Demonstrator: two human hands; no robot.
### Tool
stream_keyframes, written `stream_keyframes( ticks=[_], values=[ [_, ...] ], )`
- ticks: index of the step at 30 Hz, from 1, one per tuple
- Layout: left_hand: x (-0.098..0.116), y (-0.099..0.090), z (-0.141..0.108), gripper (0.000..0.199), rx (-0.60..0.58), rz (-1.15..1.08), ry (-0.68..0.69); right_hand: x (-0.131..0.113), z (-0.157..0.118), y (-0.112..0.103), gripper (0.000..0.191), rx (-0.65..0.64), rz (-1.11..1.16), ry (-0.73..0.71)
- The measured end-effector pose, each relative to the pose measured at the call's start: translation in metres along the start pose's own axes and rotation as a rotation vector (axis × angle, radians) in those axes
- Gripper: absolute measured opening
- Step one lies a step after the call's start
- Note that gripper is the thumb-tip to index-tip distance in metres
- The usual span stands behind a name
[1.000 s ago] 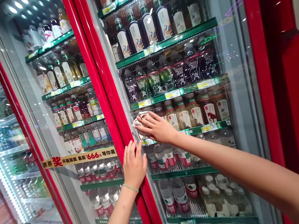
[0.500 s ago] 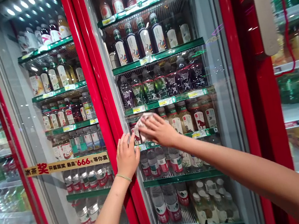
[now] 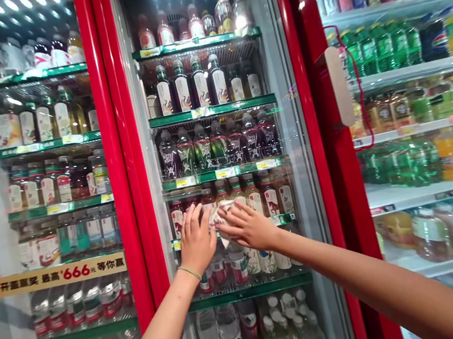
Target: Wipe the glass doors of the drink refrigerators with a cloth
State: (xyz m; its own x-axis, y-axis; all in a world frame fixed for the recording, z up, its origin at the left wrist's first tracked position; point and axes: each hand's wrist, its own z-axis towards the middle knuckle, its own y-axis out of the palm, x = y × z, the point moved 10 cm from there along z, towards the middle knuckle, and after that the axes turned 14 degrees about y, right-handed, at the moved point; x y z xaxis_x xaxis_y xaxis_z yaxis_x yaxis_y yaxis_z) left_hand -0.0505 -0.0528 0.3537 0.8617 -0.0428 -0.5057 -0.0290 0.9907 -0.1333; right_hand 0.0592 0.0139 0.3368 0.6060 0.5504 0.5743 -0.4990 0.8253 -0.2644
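My right hand presses a crumpled pale cloth to the glass door of a drinks fridge, its fingers laid over the cloth. Just left of it, my left hand is open at the same glass with fingers stretched upward and holds nothing. Its fingertips come close to the cloth; whether they touch it I cannot tell. A thin band circles the left wrist. Behind the hands, through the glass, stand rows of bottled drinks, partly covered by the fingers.
A red door frame runs upright at left, beside a second glass-fronted fridge with a yellow printed strip. At right, a pale box-like piece with a red cord juts from the red frame. Further right are shelves of drinks.
Both hands have moved to the right across the glass, the cloth travelling with my right hand. My left hand is now further from the red frame. The view has turned to the right and levelled.
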Motion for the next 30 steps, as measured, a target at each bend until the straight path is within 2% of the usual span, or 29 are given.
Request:
stream_keyframes(
  ticks=[1, 3, 6, 8, 9, 11, 13, 15, 17, 20, 22, 24, 28, 30],
  values=[
    [0.008, 0.003, 0.002, 0.054, 0.010, 0.003, 0.013, 0.000, -0.013, 0.002, 0.072, -0.021, -0.014, -0.061],
    [0.020, 0.007, 0.007, 0.055, 0.030, 0.006, 0.040, 0.028, -0.026, -0.002, 0.072, -0.044, -0.053, -0.031],
    [0.028, 0.013, 0.020, 0.054, 0.054, -0.008, 0.049, 0.105, -0.023, -0.024, 0.073, -0.012, -0.125, 0.269],
    [0.031, 0.018, 0.029, 0.053, 0.065, -0.028, 0.043, 0.134, -0.028, -0.033, 0.074, 0.008, -0.148, 0.400],
    [0.033, 0.021, 0.033, 0.053, 0.069, -0.040, 0.040, 0.137, -0.035, -0.034, 0.075, 0.005, -0.150, 0.420],
    [0.041, 0.028, 0.039, 0.053, 0.074, -0.062, 0.039, 0.123, -0.059, -0.026, 0.078, -0.033, -0.136, 0.366],
    [0.050, 0.034, 0.041, 0.054, 0.080, -0.078, 0.043, 0.098, -0.090, -0.014, 0.077, -0.105, -0.101, 0.229],
    [0.058, 0.038, 0.042, 0.055, 0.092, -0.084, 0.041, 0.088, -0.115, -0.008, 0.074, -0.172, -0.061, 0.112],
    [0.062, 0.041, 0.042, 0.057, 0.109, -0.079, 0.031, 0.112, -0.119, -0.016, 0.071, -0.168, -0.046, 0.146],
    [0.063, 0.045, 0.040, 0.062, 0.134, -0.059, 0.024, 0.182, -0.102, -0.043, 0.074, -0.035, -0.055, 0.396],
    [0.063, 0.048, 0.038, 0.066, 0.138, -0.055, 0.043, 0.210, -0.098, -0.054, 0.077, 0.035, -0.057, 0.507],
    [0.064, 0.050, 0.035, 0.069, 0.129, -0.066, 0.069, 0.210, -0.112, -0.050, 0.078, 0.049, -0.064, 0.542],
    [0.065, 0.053, 0.030, 0.073, 0.116, -0.092, 0.078, 0.162, -0.170, -0.028, 0.082, 0.011, -0.094, 0.500],
    [0.066, 0.054, 0.028, 0.074, 0.114, -0.083, 0.078, 0.150, -0.185, -0.023, 0.082, 0.000, -0.115, 0.483]
  ],
)
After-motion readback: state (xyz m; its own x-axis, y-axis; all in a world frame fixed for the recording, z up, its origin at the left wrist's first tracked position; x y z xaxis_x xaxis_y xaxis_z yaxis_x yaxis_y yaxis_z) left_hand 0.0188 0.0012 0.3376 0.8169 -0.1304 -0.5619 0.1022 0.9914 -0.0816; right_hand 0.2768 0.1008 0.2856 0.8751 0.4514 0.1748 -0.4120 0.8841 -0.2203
